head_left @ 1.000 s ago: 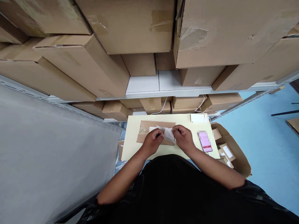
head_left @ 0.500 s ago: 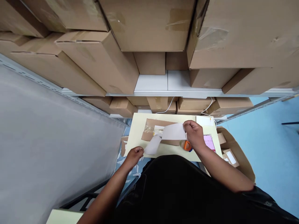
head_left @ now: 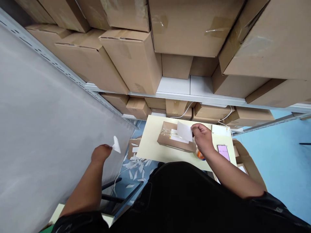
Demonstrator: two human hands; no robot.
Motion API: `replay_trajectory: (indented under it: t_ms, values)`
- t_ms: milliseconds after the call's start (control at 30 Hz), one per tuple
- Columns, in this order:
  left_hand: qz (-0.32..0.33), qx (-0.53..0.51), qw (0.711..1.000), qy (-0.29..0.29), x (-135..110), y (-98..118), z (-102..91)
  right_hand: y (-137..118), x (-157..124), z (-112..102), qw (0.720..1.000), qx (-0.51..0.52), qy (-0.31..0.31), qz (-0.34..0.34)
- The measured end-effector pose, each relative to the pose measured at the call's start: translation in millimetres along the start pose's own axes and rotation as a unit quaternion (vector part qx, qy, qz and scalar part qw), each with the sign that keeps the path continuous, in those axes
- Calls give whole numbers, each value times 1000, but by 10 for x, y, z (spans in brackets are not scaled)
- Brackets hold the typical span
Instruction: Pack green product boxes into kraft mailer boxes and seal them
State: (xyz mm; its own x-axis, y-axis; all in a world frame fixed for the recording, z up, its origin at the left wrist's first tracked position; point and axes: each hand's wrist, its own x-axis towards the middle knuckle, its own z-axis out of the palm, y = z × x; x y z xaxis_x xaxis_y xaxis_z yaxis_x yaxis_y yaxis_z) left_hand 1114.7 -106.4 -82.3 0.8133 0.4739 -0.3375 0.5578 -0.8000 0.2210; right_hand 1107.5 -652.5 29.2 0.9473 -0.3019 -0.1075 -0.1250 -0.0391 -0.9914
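My right hand (head_left: 202, 137) pinches the right edge of a white label (head_left: 185, 131) between thumb and fingers. The label hangs over a taped cardboard box (head_left: 165, 139), which has white paper and clear tape on its top. Whether the label touches the box, I cannot tell. Out to the left, beyond the table, my left hand (head_left: 100, 152) is closed on a small curled strip of white backing paper (head_left: 116, 145). Below my right hand, an orange and blue tape roll (head_left: 200, 155) is partly hidden by the box and wrist.
The pale table (head_left: 148, 142) also carries a phone (head_left: 223, 152) and a white flat box (head_left: 220, 130). White paper scraps (head_left: 139, 165) litter the floor at left. Shelves (head_left: 175, 94) of cardboard boxes rise ahead; a large open carton (head_left: 252, 165) stands at right.
My left hand has swung left, off the table, with the backing paper now apart from the label. My right hand still holds the label, now lower over the box. The view has shifted left.
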Motion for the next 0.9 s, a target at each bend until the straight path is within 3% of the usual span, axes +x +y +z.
replay_trajectory:
  t_ms: [100, 167, 200, 300, 400, 467, 567, 667, 800, 900]
  values:
    - [-64, 127, 990, -10, 100, 10, -129, 26, -29, 25, 1000, -2, 7, 2]
    - [-54, 179, 982, -17, -7, 246, -152, 52, -43, 37, 1000, 7, 14, 5]
    - [-16, 175, 984, -9, -128, 435, -142, 66, -50, 44, 1000, 14, 18, 8]
    - [211, 39, 977, 21, -760, 1205, -31, 107, -65, 74, 999, 34, 24, 20]
    - [409, -122, 904, 13, -1563, 2068, 147, 142, -75, 127, 998, 46, 28, 39]
    - [478, -189, 858, 4, -1978, 2554, 255, 157, -86, 170, 996, 59, 35, 49]
    - [521, -211, 827, 3, -2257, 3021, 361, 161, -120, 220, 995, 78, 36, 49]
    - [521, -218, 825, -16, -2249, 3189, 408, 158, -167, 229, 995, 87, 21, 51]
    - [487, -247, 837, -27, -2173, 3198, 393, 230, -212, 142, 995, 93, -7, 42]
    - [437, -301, 846, -56, -2150, 3173, 343, 383, -217, -4, 998, 51, 24, 18]
